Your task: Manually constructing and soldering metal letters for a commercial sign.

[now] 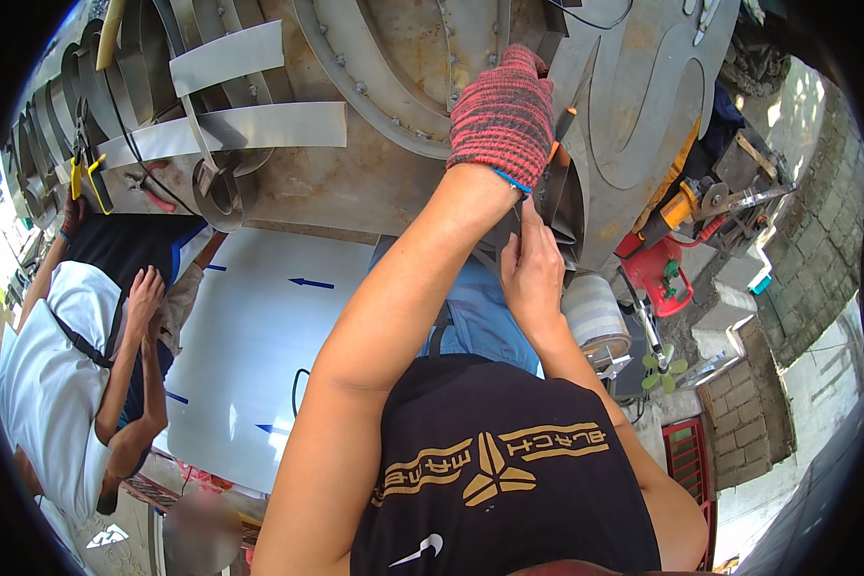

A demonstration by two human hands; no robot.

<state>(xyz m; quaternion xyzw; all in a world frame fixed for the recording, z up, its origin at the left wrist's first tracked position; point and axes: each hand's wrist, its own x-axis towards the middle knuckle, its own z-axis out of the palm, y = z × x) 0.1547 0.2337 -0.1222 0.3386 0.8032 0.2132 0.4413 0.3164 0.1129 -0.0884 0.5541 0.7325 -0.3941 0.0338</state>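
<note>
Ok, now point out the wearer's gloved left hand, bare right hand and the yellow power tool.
Gloved left hand point(502, 113), head view: back of the striped glove.
Bare right hand point(535, 266), head view: back of the hand.
Yellow power tool point(681, 208), head view: its yellow body.

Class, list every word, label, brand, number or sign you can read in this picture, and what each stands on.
Black shirt: stylised gold lettering either side of a gold emblem; wording not copied here.
Same shirt: white curved mark, no words.
Pale sheet: blue arrows, no words visible.
Yellow power tool: any print is too small to read.
</note>
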